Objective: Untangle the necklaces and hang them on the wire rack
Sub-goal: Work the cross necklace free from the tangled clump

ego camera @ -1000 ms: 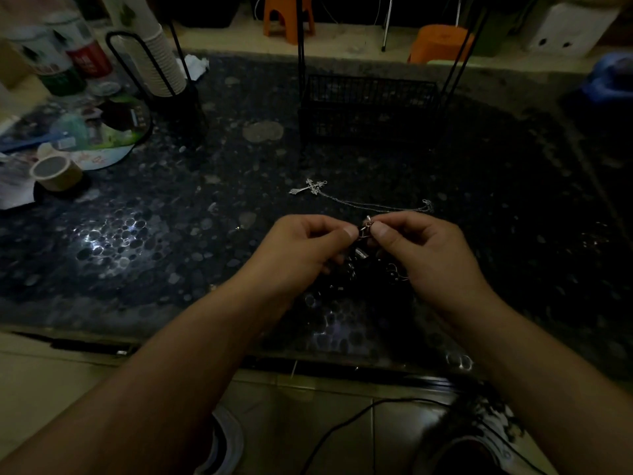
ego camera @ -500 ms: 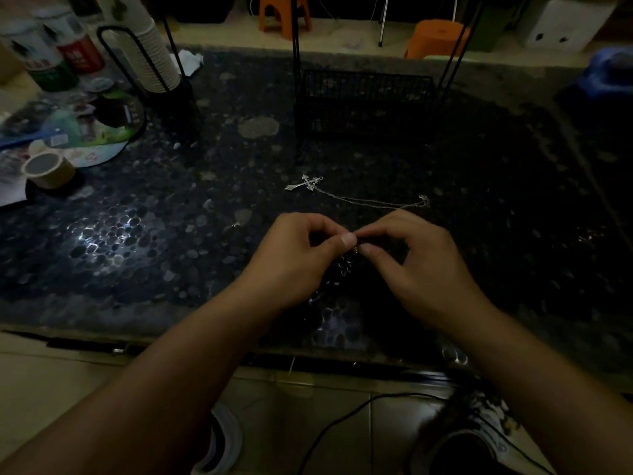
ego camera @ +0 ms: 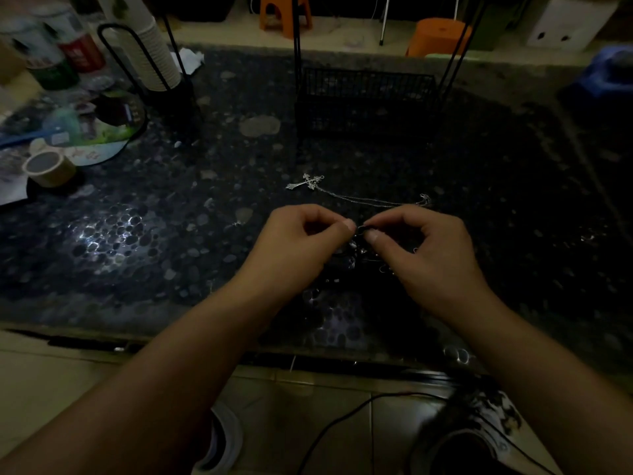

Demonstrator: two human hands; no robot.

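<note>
Both hands pinch tangled necklaces; bottle labels unreadable.

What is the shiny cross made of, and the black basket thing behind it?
The silver-coloured cross pendant looks like polished metal: it glints pale against the dark pebble-patterned tabletop, and a thin chain of the same colour trails from it. Real silver or plating cannot be told. The black wire rack looks like thin metal wire with a dull dark coating, forming a see-through grid.
</note>
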